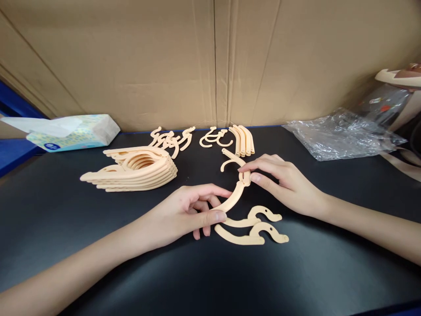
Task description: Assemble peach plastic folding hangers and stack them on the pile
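A beige plastic folding hanger (234,198) is held between both hands over the black table, its curved hook at the far end. My left hand (194,213) pinches the near arm of this hanger between thumb and fingers. Around the joint by the hook, my right hand (289,184) closes its thumb and fingertips. Just below the held hanger lie two flat curved hanger pieces (241,240), each with a bent, holed end. Part of the farther piece is hidden behind the left thumb.
A stack of beige hangers (141,181) stands at left. Behind it are several jointed pieces (171,139), loose hooks (217,137) and a row of curved arms (242,140). A tissue pack (79,134) lies back left, clear plastic bags (342,136) back right, before a cardboard wall (164,61).
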Tool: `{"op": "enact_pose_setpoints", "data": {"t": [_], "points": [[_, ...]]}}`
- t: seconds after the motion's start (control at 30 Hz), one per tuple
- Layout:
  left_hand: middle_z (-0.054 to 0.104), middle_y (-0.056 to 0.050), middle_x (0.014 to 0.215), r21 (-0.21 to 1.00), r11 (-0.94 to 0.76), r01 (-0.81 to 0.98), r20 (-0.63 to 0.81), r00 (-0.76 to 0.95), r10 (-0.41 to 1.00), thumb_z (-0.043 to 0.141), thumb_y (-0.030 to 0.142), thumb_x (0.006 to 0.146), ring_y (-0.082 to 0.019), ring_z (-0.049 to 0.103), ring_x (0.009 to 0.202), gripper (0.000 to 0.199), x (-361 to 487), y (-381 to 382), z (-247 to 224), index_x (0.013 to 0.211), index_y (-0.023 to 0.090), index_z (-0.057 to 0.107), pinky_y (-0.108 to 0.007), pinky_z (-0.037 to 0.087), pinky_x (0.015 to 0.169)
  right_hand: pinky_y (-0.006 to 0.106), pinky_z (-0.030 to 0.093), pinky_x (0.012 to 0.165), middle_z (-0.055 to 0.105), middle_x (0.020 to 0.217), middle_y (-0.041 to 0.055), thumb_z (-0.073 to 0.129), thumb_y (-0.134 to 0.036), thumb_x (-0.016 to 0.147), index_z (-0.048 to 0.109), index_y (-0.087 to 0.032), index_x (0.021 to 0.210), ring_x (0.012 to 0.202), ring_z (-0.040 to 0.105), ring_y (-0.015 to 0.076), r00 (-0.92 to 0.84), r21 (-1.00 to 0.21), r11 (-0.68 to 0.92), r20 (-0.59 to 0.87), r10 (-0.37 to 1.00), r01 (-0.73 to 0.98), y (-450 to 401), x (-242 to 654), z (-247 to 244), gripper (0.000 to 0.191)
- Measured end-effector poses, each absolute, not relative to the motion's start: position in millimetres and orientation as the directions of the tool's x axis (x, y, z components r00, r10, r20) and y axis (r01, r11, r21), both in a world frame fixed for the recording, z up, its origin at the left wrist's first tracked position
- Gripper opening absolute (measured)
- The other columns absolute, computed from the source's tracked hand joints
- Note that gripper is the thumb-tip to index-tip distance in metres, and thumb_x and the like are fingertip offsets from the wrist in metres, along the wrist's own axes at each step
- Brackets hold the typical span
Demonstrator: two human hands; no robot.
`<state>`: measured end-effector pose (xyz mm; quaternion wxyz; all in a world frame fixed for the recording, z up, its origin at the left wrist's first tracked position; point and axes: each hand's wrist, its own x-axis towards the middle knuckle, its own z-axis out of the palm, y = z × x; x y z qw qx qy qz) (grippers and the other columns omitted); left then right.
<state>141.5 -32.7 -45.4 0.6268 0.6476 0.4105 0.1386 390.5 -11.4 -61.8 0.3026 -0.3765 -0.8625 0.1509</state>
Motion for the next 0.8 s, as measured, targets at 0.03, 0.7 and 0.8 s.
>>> {"op": "enact_pose_setpoints", "data": {"t": [0.03, 0.7, 0.8], "points": [[0.060, 0.003, 0.078, 0.928, 0.111, 0.356, -0.324, 0.621, 0.713, 0.065, 0.038, 0.087, -0.010, 0.058, 0.063, 0.037, 141, -33, -46, 0.120, 0.023, 0.060, -0.017, 0.050, 0.051, 0.035, 0.041, 0.087, 0.071, 0.100, 0.0025, 0.044, -0.033, 0.101, 0.064, -0.022, 0.107, 0.094, 0.062, 0.0187, -0.526, -0.492, 0.664, 0.407, 0.747, 0.563, -11, 391, -62, 0.024], [0.067, -0.002, 0.093, 0.612, -0.531, 0.586, 0.237, 0.505, 0.830, 0.061, 0.035, 0.088, -0.018, 0.059, 0.087, 0.017, 138, -35, -61, 0.096, 0.024, 0.071, -0.028, 0.046, 0.078, 0.040, 0.045, 0.091, 0.070, 0.107, 0.0048, 0.045, -0.039, 0.100, 0.066, -0.024, 0.107, 0.100, 0.063, 0.0211, -0.528, -0.487, 0.638, 0.361, 0.769, 0.596, -7, 390, -65, 0.027], [0.067, -0.001, 0.092, 0.618, -0.549, 0.563, 0.255, 0.517, 0.817, 0.060, 0.029, 0.087, -0.017, 0.059, 0.086, 0.014, 139, -35, -63, 0.096, 0.024, 0.070, -0.028, 0.047, 0.077, 0.040, 0.044, 0.090, 0.069, 0.107, 0.0050, 0.045, -0.039, 0.100, 0.066, -0.024, 0.107, 0.100, 0.062, 0.0212, -0.530, -0.481, 0.638, 0.356, 0.769, 0.602, -7, 391, -66, 0.026]]}}
